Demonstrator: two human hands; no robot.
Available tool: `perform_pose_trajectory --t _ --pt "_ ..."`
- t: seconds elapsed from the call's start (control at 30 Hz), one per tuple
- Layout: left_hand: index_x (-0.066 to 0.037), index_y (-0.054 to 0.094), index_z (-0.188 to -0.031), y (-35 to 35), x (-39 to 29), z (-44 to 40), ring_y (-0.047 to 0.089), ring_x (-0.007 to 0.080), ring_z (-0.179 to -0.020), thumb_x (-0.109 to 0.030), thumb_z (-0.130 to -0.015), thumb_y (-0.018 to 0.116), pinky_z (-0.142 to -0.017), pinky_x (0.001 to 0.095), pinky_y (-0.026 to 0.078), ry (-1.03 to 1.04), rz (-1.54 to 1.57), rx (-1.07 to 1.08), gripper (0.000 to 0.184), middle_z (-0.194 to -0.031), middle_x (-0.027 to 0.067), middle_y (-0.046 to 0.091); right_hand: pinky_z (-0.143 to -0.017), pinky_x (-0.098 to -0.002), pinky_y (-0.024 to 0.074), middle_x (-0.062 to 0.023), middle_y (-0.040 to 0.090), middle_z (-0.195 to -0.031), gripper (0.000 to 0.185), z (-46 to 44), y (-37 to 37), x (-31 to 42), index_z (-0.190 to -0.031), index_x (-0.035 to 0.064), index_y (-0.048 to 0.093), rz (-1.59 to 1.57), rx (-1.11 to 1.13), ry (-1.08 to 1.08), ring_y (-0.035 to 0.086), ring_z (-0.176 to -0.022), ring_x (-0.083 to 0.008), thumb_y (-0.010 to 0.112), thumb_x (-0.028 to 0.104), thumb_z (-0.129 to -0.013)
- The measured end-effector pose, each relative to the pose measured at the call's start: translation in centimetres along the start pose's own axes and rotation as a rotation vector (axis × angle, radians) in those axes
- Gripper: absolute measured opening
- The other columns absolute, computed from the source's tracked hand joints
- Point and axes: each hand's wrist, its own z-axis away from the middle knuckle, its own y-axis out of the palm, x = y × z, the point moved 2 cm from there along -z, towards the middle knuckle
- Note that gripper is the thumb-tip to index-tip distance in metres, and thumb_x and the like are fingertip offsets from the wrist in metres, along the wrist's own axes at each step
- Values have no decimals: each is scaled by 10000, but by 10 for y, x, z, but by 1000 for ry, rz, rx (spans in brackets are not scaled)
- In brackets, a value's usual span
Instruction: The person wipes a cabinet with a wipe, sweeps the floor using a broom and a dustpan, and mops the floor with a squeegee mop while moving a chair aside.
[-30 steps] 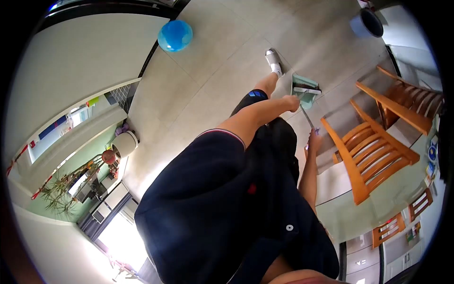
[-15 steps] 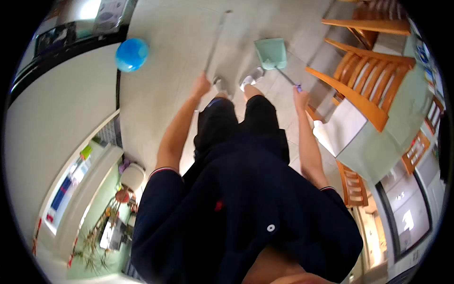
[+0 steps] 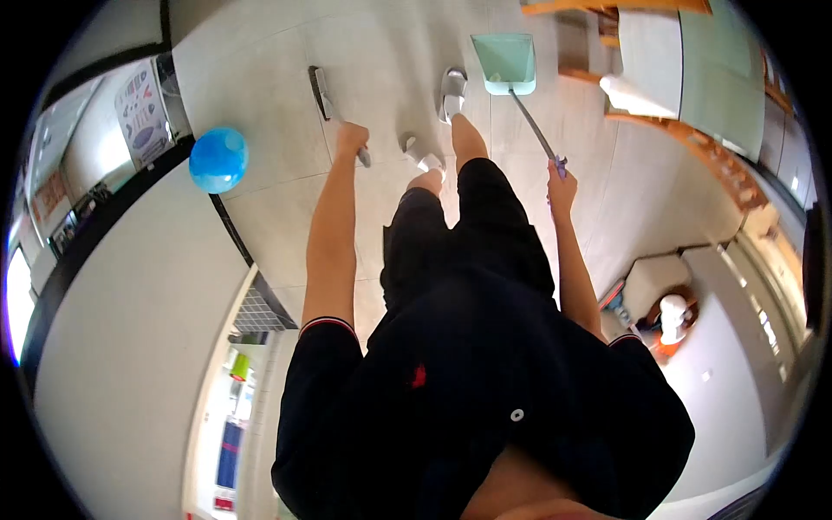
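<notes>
Head view: work on tile floor [image 3: 269, 104] judged under way. Done: both tools in hand. Left: amount cannot be told from floor as shown.

- Dustpan [image 3: 505, 62]: pale green, wide tray, grey handle, purple part near grip. Located ahead of person, just right of right slipper [image 3: 452, 89]. Mouth faces away; tray contents too small to identify.
- Broom [image 3: 321, 92]: dark bristles, pale back; left of feet, well apart from dustpan.
- Right hand [image 3: 562, 189]: fingers closed around dustpan handle.
- Left hand [image 3: 350, 137]: fingers curled around broom handle.

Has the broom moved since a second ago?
Yes: the broom has gone from the dustpan sideways, closer to the white wall at picture left.
</notes>
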Motion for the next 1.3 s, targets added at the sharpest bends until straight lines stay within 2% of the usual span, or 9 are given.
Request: perform_pose_trajectory --t 0.1,0.17,0.37,0.63,0.83,0.97,1.17,1.23,1.3 --pt "-2 640 -577 57 -9 2 655 256 -560 -167 -706 497 -531 370 519 357 -337 -18 254 -578 163 630 -349 -280 319 4 431 -455 455 54 -9 -30 -561 56 524 -131 -14 155 405 -365 -88 628 416 -820" --pt "-44 654 -572 78 -36 21 659 242 -560 -182 -724 490 -563 353 528 64 -86 -143 262 -575 119 637 -604 -419 442 -212 603 -630 471 78 -15 -52 -699 -46 625 -86 64 336 610 -638 -329 615 412 -805" --pt "70 635 -687 129 -75 20 652 363 -687 -182 -676 536 -657 412 518 389 -475 36 271 -713 255 632 -637 -452 458 -231 616 -703 445 113 -1 -141 -743 -15 642 6 61 394 623 -704 -367 607 425 -798" --pt "49 651 -703 204 -135 98 652 360 -741 -224 -680 563 -709 427 514 222 -277 114 287 -756 237 646 -683 -496 484 -238 625 -801 432 125 -13 -224 -819 18 631 148 174 260 609 -791 -423 568 445 -819" --pt "29 646 -773 311 -128 124 628 351 -567 -174 -696 530 -603 412 517 514 -348 -134 247 -683 232 626 -651 -464 509 -185 643 -802 361 111 -46 -204 -838 50 630 336 359 -23 633 -774 -363 554 403 -832" --pt "17 617 -668 354 -160 181 645 341 -664 -136 -634 591 -608 418 510 542 -361 281 159 -709 233 626 -650 -465 513 -187 643 -808 329 96 -45 -196 -839 46 634 298 408 -71 633 -761 -363 555 365 -824" --pt "27 550 -662 370 -197 245 521 263 -398 -105 -693 561 -425 366 441 1406 -745 165 136 -529 136 532 -660 -467 518 -191 646 -818 319 103 -25 -195 -810 32 646 270 361 -73 641 -762 -361 560 339 -815" --pt "0 517 -686 377 -181 237 514 196 -433 -140 -749 514 -411 317 420 303 -118 403 153 -544 89 508 -664 -457 528 -202 651 -868 329 111 -36 -193 -893 4 645 262 407 -99 655 -789 -345 530 305 -825" --pt "0 509 -706 372 -179 244 514 181 -447 -148 -757 517 -413 315 420 397 -193 452 157 -570 90 519 -648 -459 526 -198 650 -860 327 115 -33 -194 -987 23 613 277 379 -104 655 -778 -342 524 299 -835"
